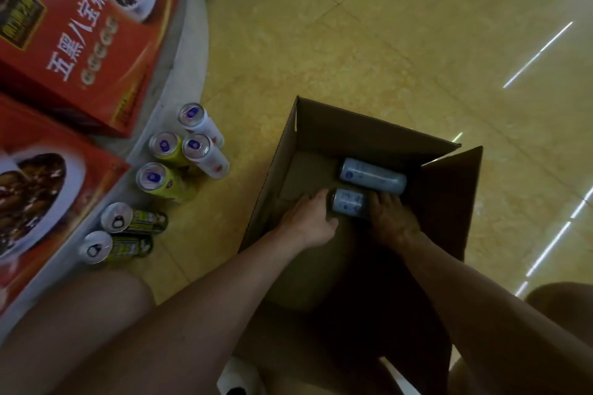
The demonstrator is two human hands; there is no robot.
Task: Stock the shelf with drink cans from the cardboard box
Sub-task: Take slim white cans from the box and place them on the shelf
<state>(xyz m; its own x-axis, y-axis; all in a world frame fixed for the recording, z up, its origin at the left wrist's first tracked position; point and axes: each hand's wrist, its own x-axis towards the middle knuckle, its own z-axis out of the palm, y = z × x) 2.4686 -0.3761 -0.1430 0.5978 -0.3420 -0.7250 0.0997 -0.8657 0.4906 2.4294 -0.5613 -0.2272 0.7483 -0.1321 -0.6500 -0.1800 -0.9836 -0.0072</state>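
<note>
Inside cardboard box (369, 125) — left hand (313, 218) fingers (319, 197) grasp near can (348, 202); right hand (391, 218) touches it — hold unclear.

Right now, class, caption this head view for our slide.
In the cardboard box, the left hand grips a can; the right hand touches it.

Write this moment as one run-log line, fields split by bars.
phase: reaching into cardboard box | left hand: touching near can | right hand: same, grip unclear | far can: lying in box | floor cans: six upright
</note>
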